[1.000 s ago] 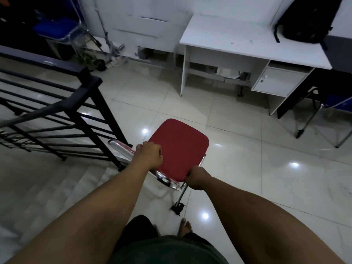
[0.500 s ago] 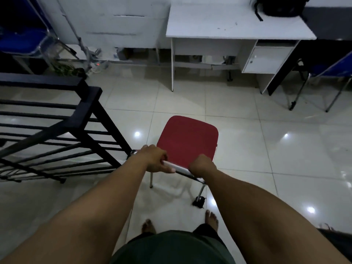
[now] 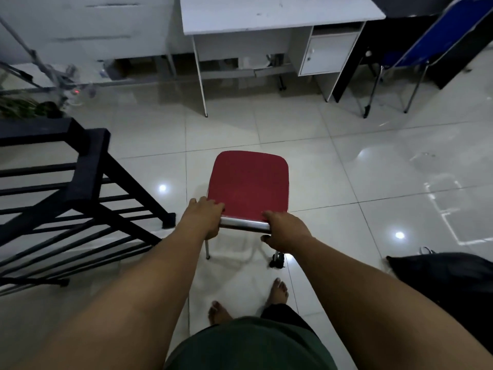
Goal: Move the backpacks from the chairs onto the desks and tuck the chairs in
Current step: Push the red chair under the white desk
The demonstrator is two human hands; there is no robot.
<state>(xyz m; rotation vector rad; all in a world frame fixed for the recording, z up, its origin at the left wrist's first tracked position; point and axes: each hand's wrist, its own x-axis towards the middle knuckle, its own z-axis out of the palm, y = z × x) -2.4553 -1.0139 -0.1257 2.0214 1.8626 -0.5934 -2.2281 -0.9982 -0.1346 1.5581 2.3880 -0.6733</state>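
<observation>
A red chair (image 3: 249, 184) with a chrome frame stands on the tiled floor in front of me, its seat bare. My left hand (image 3: 204, 218) grips the left end of its chrome top bar. My right hand (image 3: 286, 232) grips the right end. Straight beyond the chair stands a white desk (image 3: 277, 14) with a small cabinet under its right side. The space under the desktop is open. No backpack on the desk is in view.
A black stair railing (image 3: 80, 188) runs close on the left. A blue folding chair (image 3: 432, 46) stands at the right of the desk. A black bag (image 3: 448, 279) lies on the floor at my right. A plant (image 3: 21, 106) and cables sit far left.
The chair has turned square to the desk and moved closer to it. The backpack on the desk has slipped out of view at the top. The black bag has come into view.
</observation>
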